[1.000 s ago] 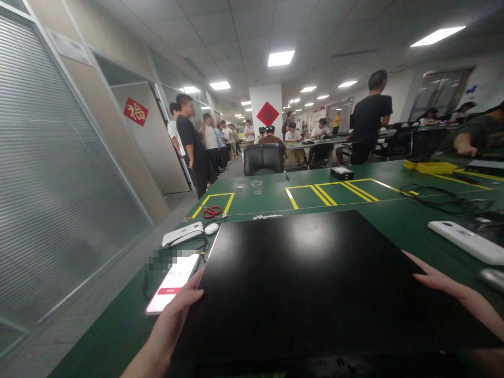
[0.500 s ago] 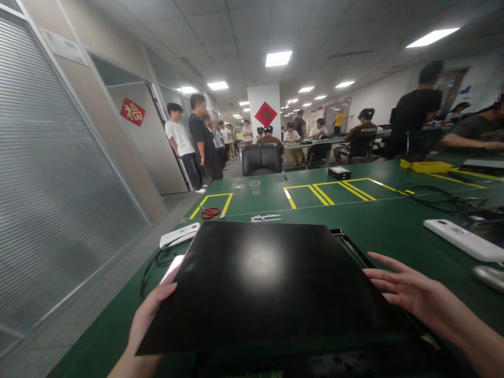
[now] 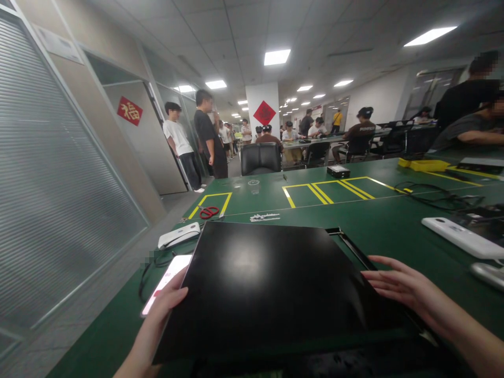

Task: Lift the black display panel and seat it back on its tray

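Left hand (image 3: 160, 310) grips the black panel (image 3: 268, 278), lower left; right hand (image 3: 409, 286), lower right, fingers outstretched: keep the panel level

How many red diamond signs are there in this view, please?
2. One sign is on the door at the left; the other sign is on the white pillar near the middle. More may be hidden farther back.
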`<state>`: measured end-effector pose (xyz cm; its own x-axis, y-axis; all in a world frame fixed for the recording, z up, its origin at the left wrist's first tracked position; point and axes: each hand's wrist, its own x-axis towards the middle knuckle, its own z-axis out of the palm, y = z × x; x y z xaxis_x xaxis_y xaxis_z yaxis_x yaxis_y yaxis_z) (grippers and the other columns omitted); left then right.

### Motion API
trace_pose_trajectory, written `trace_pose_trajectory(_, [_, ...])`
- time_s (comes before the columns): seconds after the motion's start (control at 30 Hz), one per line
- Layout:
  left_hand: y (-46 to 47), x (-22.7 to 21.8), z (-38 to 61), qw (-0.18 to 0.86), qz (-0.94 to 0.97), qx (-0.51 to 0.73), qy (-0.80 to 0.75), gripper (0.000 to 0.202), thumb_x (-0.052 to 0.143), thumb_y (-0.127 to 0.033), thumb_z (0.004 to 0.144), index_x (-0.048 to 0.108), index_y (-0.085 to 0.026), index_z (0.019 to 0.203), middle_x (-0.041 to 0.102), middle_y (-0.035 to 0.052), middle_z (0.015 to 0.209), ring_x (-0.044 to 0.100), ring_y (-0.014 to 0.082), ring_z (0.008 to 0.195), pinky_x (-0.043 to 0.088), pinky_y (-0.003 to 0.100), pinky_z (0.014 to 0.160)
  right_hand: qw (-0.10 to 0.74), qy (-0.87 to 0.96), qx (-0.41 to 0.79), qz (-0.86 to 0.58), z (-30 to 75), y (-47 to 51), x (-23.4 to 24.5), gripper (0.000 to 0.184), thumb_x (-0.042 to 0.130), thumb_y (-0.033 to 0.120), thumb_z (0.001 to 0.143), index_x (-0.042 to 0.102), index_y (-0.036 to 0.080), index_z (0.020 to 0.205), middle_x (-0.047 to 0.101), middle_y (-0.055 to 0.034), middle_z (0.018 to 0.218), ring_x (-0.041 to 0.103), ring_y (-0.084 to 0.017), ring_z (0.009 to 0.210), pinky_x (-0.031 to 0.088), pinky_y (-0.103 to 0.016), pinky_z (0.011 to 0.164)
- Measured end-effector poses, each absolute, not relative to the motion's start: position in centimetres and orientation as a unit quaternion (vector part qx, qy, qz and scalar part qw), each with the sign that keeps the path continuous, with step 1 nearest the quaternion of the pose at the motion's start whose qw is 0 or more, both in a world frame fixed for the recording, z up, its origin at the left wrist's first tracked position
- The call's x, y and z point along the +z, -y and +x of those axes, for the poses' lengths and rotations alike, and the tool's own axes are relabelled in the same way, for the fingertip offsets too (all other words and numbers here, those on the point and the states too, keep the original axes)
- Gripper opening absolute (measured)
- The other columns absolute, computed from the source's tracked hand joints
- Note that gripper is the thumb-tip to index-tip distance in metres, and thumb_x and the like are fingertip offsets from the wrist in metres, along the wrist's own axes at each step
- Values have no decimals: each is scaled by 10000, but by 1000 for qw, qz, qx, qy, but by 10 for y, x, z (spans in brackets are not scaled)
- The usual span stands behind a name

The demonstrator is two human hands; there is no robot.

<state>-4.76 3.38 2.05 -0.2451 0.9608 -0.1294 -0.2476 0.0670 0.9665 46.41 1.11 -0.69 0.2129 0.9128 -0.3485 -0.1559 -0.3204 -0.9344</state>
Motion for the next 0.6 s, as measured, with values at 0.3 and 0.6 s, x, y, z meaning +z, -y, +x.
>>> trace_pose_trajectory(0.3, [-25, 10, -31, 489, 375, 624, -481, 431, 902, -342, 479, 868, -259, 900, 821, 53, 1191, 224, 430, 1565, 278, 452, 1250, 506, 310, 522, -613, 465, -13, -6, 729, 801, 435, 608, 570, 235, 1270, 799, -147, 1118, 768, -277, 945, 621, -328, 776])
trace_pose_trajectory(0.6, [-20, 17, -19, 495, 371, 617, -486, 390, 870, -371, 499, 870, -276, 877, 816, 54, 1205, 115, 422, 1586, 301, 496, 1237, 516, 336, 501, -608, 467, -14, -14, 622, 829, 483, 616, 649, 244, 1161, 788, -126, 1144, 763, -276, 919, 626, -341, 760])
